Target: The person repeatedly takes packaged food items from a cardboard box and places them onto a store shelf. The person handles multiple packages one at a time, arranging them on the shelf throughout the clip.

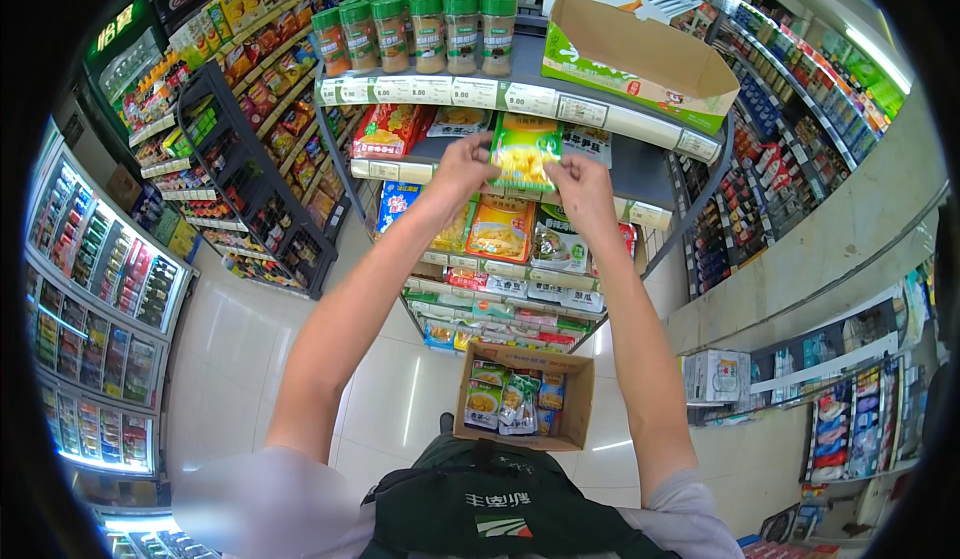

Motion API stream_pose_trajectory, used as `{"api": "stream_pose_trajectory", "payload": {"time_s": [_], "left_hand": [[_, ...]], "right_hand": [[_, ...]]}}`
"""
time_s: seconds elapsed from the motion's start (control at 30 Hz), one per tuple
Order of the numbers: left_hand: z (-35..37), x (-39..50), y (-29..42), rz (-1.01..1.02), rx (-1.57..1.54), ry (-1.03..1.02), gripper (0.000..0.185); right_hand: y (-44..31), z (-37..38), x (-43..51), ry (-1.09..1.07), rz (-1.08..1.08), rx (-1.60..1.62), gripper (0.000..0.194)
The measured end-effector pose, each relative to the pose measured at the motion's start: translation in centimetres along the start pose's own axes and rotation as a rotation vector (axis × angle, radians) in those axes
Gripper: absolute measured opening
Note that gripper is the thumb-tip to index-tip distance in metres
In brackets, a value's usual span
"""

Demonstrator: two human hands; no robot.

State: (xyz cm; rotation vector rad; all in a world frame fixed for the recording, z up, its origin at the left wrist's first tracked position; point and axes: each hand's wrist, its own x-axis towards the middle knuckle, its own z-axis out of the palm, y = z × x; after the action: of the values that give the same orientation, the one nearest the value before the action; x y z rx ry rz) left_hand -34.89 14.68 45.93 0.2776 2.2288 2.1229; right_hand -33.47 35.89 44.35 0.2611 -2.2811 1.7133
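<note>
Both hands hold one green and yellow food packet in front of the second shelf of a grey display rack. My left hand grips its left edge with thumb and fingers, and my right hand pinches its lower right corner. Behind it on that shelf lie a red packet and a dark and white packet. Under the hands, a lower shelf carries an orange packet, a dark green and white packet and a blue packet.
Green-capped spice jars and a green-printed carton tray stand on the top shelf. Near my feet on the tiled floor is an open cardboard box with packets inside. A black rack and drinks coolers line the left.
</note>
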Motion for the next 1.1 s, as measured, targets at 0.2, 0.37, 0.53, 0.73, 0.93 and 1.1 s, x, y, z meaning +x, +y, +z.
{"api": "stream_pose_trajectory", "payload": {"time_s": [0.2, 0.37, 0.53, 0.73, 0.93, 1.1], "left_hand": [[-1.1, 5.5, -2.8, 0.158, 0.323, 0.117, 0.054], [-0.8, 5.8, -3.8, 0.253, 0.666, 0.237, 0.052], [-1.0, 5.5, -3.6, 0.173, 0.729, 0.217, 0.053], [-1.1, 5.9, -3.5, 0.200, 0.826, 0.228, 0.048], [-2.0, 7.0, -4.4, 0.142, 0.931, 0.206, 0.040], [-1.0, 5.4, -4.4, 0.524, 1.030, 0.442, 0.043]], "right_hand": [[1.6, 0.9, 4.6, 0.070, -0.056, -0.403, 0.031], [2.7, 0.9, 4.9, 0.062, -0.053, -0.476, 0.030], [3.1, 0.8, 4.8, 0.037, -0.043, -0.523, 0.034], [3.1, 0.9, 5.2, 0.028, -0.026, -0.634, 0.032], [2.5, 0.6, 4.9, -0.006, -0.046, -0.668, 0.027], [4.7, -0.1, 3.8, 0.160, -0.159, -0.620, 0.034]]}}
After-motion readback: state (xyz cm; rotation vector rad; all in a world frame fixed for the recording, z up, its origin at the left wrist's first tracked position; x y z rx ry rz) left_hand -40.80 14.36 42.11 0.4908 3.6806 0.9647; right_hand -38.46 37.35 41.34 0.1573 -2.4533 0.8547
